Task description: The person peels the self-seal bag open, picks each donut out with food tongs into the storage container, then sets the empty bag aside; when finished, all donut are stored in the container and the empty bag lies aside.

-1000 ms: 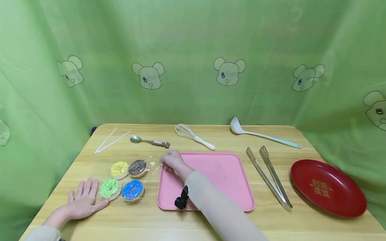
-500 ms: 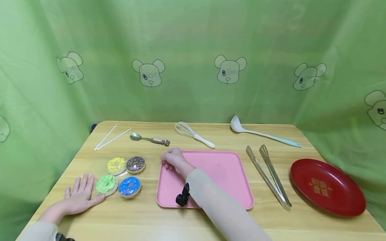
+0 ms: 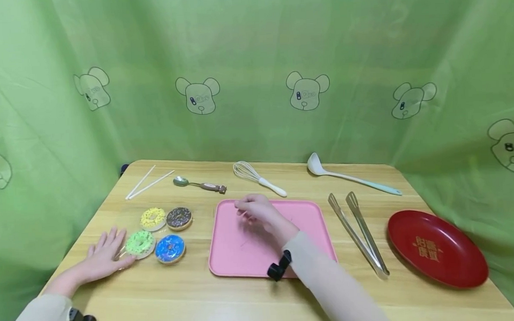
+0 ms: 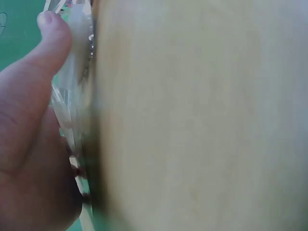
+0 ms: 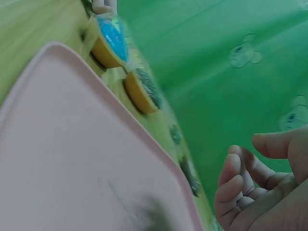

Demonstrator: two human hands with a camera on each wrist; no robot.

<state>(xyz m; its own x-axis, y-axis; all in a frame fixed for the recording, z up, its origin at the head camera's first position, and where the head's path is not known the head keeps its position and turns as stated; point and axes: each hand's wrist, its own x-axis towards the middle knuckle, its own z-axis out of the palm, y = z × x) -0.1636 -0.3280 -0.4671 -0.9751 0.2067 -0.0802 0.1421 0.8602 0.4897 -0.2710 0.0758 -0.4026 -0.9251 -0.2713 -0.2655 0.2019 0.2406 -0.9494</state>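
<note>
My left hand [image 3: 100, 261] lies with straight, spread fingers at the left, right beside the green-topped donut [image 3: 140, 244]. Its thumb is at that donut's near edge; in the left wrist view clear wrapping shows by the thumb [image 4: 54, 41]. Close by are a yellow-topped donut [image 3: 153, 218], a chocolate donut [image 3: 179, 218] and a blue-topped donut [image 3: 170, 249]. Over the pink tray [image 3: 230, 256] hovers my right hand [image 3: 263, 214]. Its fingers curl loosely, the thumb stands apart from them, and nothing shows between them in the right wrist view.
Along the back lie two white sticks [image 3: 150, 184], a spoon [image 3: 200, 185], a whisk [image 3: 259, 179] and a ladle [image 3: 351, 178]. Metal tongs [image 3: 361, 235] lie right of the tray. Farther right is a red oval plate [image 3: 455, 248]. A green curtain [image 3: 252, 38] hangs behind the table.
My right hand has moved right, from the tray's left edge to above its middle. Clear plastic near its fingers no longer shows. The donuts and my left hand have shifted slightly left.
</note>
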